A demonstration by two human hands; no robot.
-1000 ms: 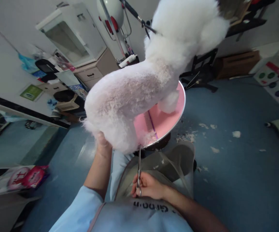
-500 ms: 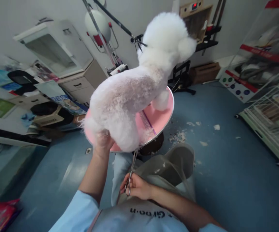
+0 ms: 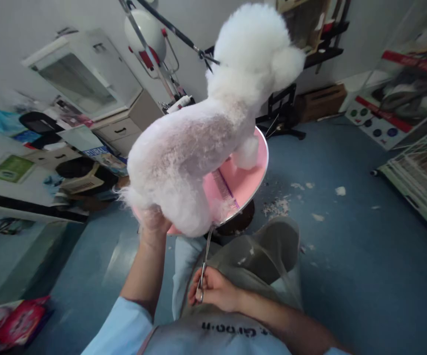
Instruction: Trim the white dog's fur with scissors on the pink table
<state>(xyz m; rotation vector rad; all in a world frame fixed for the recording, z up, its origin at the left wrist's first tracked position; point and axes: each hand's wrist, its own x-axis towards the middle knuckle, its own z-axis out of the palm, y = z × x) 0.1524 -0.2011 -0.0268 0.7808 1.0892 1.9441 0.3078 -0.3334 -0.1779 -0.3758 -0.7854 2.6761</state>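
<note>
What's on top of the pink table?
A white dog, a purple comb and white fluff by the comb's near end. The dog covers much of the pink table; anything hidden behind its body can't be seen.

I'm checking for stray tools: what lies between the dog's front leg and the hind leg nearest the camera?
In the head view, a purple-spined comb lies there on the pink grooming table, with white fluff by its lower end.
</note>
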